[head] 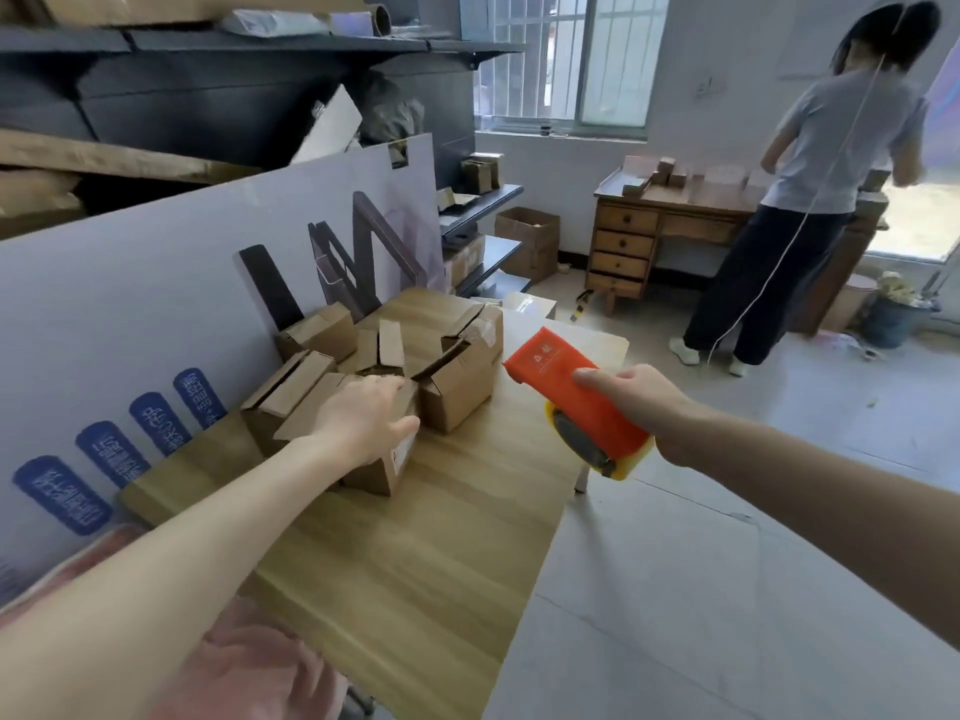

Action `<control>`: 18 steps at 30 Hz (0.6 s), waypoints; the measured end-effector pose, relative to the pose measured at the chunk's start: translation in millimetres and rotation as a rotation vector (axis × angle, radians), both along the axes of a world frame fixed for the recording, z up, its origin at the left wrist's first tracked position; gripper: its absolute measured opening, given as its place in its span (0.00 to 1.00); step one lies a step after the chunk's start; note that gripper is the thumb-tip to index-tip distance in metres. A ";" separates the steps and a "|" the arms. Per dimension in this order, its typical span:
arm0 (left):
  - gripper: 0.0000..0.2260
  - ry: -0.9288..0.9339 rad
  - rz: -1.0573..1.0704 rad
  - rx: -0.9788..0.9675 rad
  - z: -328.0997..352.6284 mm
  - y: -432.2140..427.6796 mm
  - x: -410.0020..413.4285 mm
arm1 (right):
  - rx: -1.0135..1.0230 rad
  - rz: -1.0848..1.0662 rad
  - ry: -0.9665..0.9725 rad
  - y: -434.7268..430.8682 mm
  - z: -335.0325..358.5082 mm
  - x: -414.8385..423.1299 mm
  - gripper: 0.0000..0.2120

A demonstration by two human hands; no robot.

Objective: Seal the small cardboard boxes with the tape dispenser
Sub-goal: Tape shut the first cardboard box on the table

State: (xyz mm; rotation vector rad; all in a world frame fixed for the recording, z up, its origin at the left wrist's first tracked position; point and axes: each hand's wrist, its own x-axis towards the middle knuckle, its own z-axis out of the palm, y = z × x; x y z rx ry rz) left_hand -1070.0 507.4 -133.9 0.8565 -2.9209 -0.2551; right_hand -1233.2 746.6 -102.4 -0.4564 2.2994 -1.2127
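Observation:
Several small cardboard boxes [457,387] with loose flaps are clustered at the far left of the wooden table [415,553]. My left hand [363,418] rests on top of the nearest box [384,467], fingers spread over its top and thumb along the right edge. My right hand [639,397] grips an orange and yellow tape dispenser [576,402], held in the air above the table's right edge, to the right of the boxes and apart from them.
A large white printed board [156,304] leans behind the boxes. Dark shelves [260,59] hold cardboard above it. Another person [815,200] stands at a wooden desk [649,226] by the window. Bare floor [727,589] lies right of the table.

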 end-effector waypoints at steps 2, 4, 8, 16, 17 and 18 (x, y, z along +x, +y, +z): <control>0.27 -0.034 0.045 0.010 -4.2 15.2 -28.6 | -0.017 0.031 -0.034 9.2 -4.5 -37.5 0.20; 0.26 -0.061 0.088 0.027 -3.2 29.3 -57.9 | -0.008 0.073 -0.049 22.0 -4.0 -71.2 0.17; 0.27 -0.052 0.152 0.011 4.9 48.5 -107.6 | 0.004 0.149 -0.050 41.8 2.7 -131.6 0.14; 0.27 -0.069 0.278 0.059 -16.2 59.9 -146.9 | 0.044 0.244 -0.060 24.9 -16.9 -202.2 0.15; 0.27 -0.073 0.291 0.068 -20.3 59.2 -149.1 | 0.043 0.252 -0.067 19.5 -20.4 -207.3 0.16; 0.27 -0.078 0.305 0.074 -24.3 57.7 -151.7 | 0.040 0.261 -0.077 13.5 -23.9 -213.2 0.17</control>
